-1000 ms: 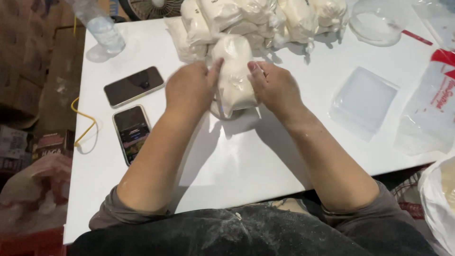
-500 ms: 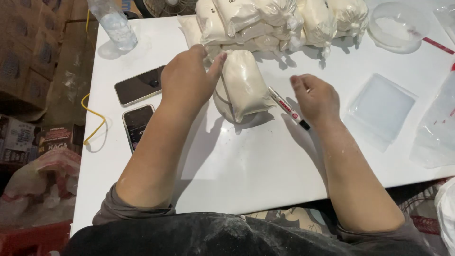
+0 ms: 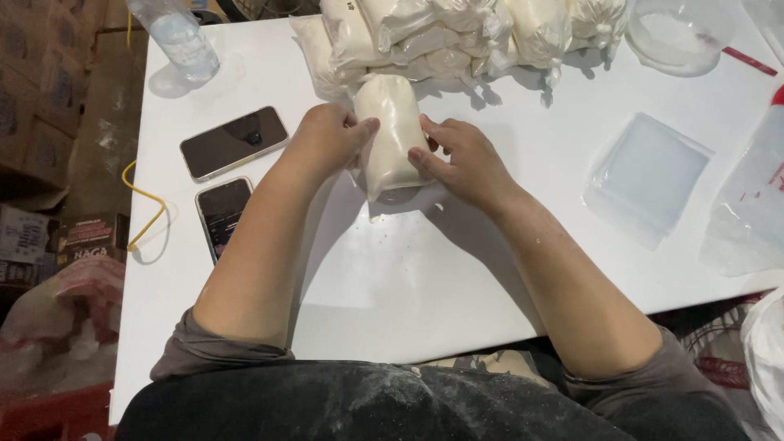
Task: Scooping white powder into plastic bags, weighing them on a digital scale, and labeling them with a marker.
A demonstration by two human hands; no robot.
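A: Hands?
B: Left hand (image 3: 327, 139) and right hand (image 3: 467, 159) both clasp one filled bag of white powder (image 3: 390, 139), upper centre of frame, resting on the white worktop (image 3: 408, 286).
A: Progress?
B: Pile of filled bags (image 3: 457, 33) sits along the top edge, so many look done. Stack of empty plastic bags (image 3: 649, 175) at right suggests more remain.
A: Else?
B: Two phones (image 3: 229, 175) at left, water bottle (image 3: 175, 37) upper left.

Both forearms extended forward; left hand (image 3: 327, 140) and right hand (image 3: 465, 161) cupped inward, fingers curled, facing each other
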